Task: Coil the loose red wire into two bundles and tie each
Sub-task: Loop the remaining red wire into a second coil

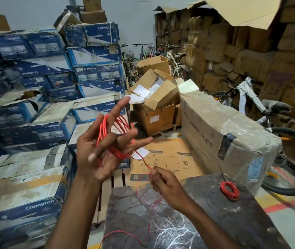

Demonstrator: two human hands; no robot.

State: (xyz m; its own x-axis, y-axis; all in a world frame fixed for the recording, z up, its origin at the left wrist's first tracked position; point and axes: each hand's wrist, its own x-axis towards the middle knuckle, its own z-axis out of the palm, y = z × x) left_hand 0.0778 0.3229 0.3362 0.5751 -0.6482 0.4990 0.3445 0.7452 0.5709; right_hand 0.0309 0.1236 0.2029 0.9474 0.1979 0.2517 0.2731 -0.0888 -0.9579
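The left hand (96, 153) is raised beyond the counter's (215, 221) far edge, its fingers (119, 108) straight and spread, with loops of red wire (119, 153) wound around them. The right hand (166, 186), lower, pinches the wire's strand; slack trails across the counter. A finished coil (229, 190) lies near the counter's right edge.

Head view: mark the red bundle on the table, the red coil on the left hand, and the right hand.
red bundle (231, 196), head view, lower arc of the ring.
red coil (119, 153), head view, thick lower part of the loops.
right hand (164, 184), head view, back of the hand.
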